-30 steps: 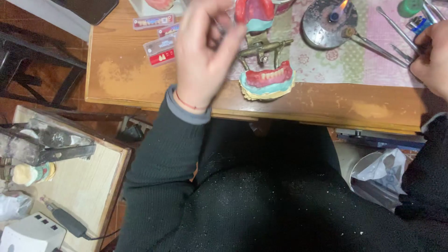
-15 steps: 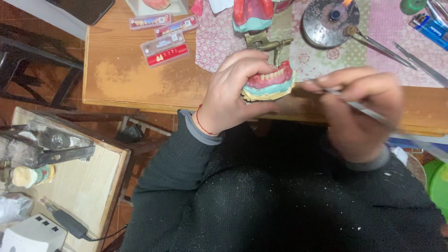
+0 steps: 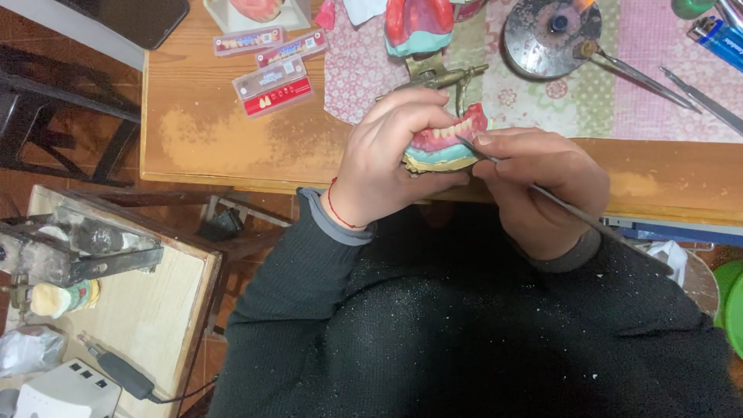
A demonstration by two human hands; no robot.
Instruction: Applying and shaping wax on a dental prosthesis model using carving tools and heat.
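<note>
Head view, landmark: the denture model (image 3: pixel 445 145), pink gum with a row of white teeth on a pale base, held just above the near edge of the wooden surface (image 3: pixel 232 147).
Left hand (image 3: pixel 387 155): wraps the model from its left side; fingers curled over the top, thumb pressed under the base, clamping it.
Right hand (image 3: pixel 538 186): sits just right of the model; fingers pressed together in a pen-style pinch on a thin metal instrument (image 3: pixel 542 193).
Key relation: the instrument's tip touches the model's front right, at the gum line; its long axis runs from there down and to the right, past the wrist. The right hand is the nearer to the working point; the left only steadies.
In the way: the left fingers cover much of the model's top, so only the right end of the tooth row shows.
Behind the model: a brass articulator frame (image 3: pixel 433 73) carrying a second red and teal cast (image 3: pixel 418 23), standing on a patterned cloth (image 3: pixel 658 70).
Right and behind: a round metal burner (image 3: pixel 549 31) with a small flame, and more long metal tools (image 3: pixel 696 89).
Left and behind: red tooth cards (image 3: pixel 272 85).
Far lower left: a side bench (image 3: pixel 147 317) with a clamp and a handpiece.
</note>
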